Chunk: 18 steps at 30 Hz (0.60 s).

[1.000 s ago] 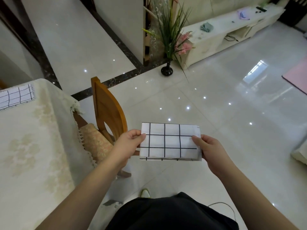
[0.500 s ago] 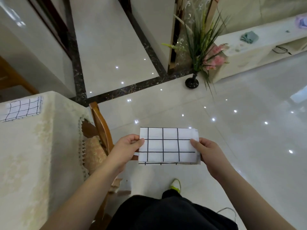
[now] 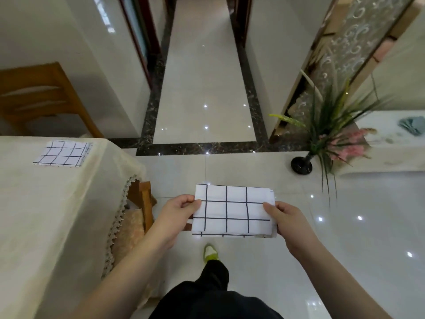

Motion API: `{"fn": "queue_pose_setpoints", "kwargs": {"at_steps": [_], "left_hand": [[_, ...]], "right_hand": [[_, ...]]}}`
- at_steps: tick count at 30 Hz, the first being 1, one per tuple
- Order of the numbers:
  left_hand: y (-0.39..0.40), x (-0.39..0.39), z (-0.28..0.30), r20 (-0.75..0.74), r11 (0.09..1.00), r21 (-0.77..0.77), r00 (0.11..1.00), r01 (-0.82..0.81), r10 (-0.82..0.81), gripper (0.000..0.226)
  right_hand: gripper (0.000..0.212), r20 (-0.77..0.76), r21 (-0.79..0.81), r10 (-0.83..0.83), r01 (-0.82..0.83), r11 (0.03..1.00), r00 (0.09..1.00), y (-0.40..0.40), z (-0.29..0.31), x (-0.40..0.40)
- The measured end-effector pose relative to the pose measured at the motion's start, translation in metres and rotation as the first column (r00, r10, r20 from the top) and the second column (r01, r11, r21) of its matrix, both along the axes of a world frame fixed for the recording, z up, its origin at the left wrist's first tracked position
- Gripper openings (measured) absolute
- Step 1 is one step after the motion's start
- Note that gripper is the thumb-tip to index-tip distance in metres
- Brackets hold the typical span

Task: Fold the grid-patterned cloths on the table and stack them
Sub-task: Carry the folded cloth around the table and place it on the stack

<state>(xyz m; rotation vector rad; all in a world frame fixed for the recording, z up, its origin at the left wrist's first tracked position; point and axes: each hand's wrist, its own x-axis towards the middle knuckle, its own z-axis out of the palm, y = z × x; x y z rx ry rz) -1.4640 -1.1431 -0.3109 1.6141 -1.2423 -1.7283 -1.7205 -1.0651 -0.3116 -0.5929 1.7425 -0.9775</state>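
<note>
Hands (image 3: pixel 232 217) pinch folded cloth's (image 3: pixel 233 211) side edges above open floor (image 3: pixel 345 226).

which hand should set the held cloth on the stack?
Left, probably. The left hand pinches the folded cloth on the side facing the table, where the other folded cloth lies. The right hand pinches the far side and would reach across.

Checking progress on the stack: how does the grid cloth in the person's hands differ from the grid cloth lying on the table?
The held cloth is off the table, above the floor, pinched by the left hand and right hand; the table cloth lies flat near the table's far edge, untouched. The held one appears larger, being nearer the camera. Both are white, black-gridded, folded rectangles.
</note>
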Motion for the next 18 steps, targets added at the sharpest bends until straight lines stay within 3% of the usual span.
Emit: {"fn": "queue_pose_setpoints", "kwargs": {"at_steps": [8, 18], "left_hand": [[-0.099, 0.008, -0.001, -0.022, 0.989, 0.035, 0.989, -0.142, 0.143, 0.019], [-0.19, 0.019, 0.005, -0.064, 0.948, 0.041, 0.946, -0.315, 0.317, 0.015]], "right_hand": [[0.017, -0.06, -0.022, 0.121, -0.122, 0.992, 0.991, -0.135, 0.009, 0.003], [0.015, -0.03, -0.008, 0.272, -0.272, 0.962, 0.962, -0.266, 0.007, 0.014]]}}
